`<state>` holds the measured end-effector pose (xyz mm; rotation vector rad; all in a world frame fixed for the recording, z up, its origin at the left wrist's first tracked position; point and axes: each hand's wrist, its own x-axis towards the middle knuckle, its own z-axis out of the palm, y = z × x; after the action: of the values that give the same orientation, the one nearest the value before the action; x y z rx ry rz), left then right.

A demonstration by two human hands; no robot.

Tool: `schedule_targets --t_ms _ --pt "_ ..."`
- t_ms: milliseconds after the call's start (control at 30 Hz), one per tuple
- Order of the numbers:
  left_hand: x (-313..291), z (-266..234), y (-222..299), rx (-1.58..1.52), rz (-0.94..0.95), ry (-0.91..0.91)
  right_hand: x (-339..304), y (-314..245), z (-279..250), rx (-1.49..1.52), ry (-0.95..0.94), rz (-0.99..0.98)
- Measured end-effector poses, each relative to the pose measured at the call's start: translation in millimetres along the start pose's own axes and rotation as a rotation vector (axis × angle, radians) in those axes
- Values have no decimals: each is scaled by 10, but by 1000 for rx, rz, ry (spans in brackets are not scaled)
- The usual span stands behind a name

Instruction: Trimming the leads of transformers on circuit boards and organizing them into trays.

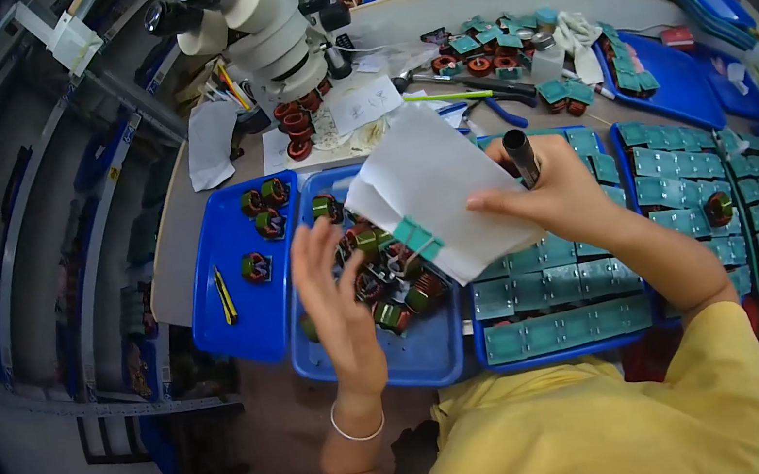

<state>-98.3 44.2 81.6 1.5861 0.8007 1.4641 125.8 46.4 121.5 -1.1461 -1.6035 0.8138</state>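
Observation:
My right hand (554, 186) grips a stack of white paper sheets (445, 183), with its thumb lying on top. A black marker pen (521, 159) also sits in that hand, standing up between the fingers. On the lower left corner of the paper is a teal clip (416, 238). My left hand (339, 307), fingers spread and holding nothing, hovers left of the paper above a blue tray (419, 366). Several wound coils (392, 316) in green and dark red lie in that tray, some partly hidden by the hand and paper.
At left, another blue tray (203, 239) holds several coils and a yellow cutter (225, 294). Trays of teal square pieces (565, 331) stand at right. A microscope (266, 33) stands behind, near pliers (510, 111) and loose parts. Other people sit at the far side.

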Motion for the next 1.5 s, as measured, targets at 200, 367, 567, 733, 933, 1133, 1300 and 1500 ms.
schedule_targets --t_ms 200,367,567,733,933,1133,1300,1500 --pt "-200 37 -200 -256 -450 -412 -120 26 -67 -218 -15 -18" --pt "-302 149 -139 -144 -352 -312 -223 14 -44 -286 64 -91" --pt "-358 162 -68 -108 -307 -278 -280 10 -196 -289 194 -112" --pt "-333 180 -84 -150 -347 -303 -307 38 -299 -100 100 0" --pt "-324 164 -149 -63 -329 -332 -303 -105 -324 -73 -21 66" --pt "-332 122 -154 -97 -341 -359 -287 -94 -319 -143 -42 65" --pt "-268 187 -131 56 -407 -295 -226 -35 -316 -148 -101 -51" --pt "32 -224 -401 -57 -361 -96 -226 -40 -460 -263 231 -15"
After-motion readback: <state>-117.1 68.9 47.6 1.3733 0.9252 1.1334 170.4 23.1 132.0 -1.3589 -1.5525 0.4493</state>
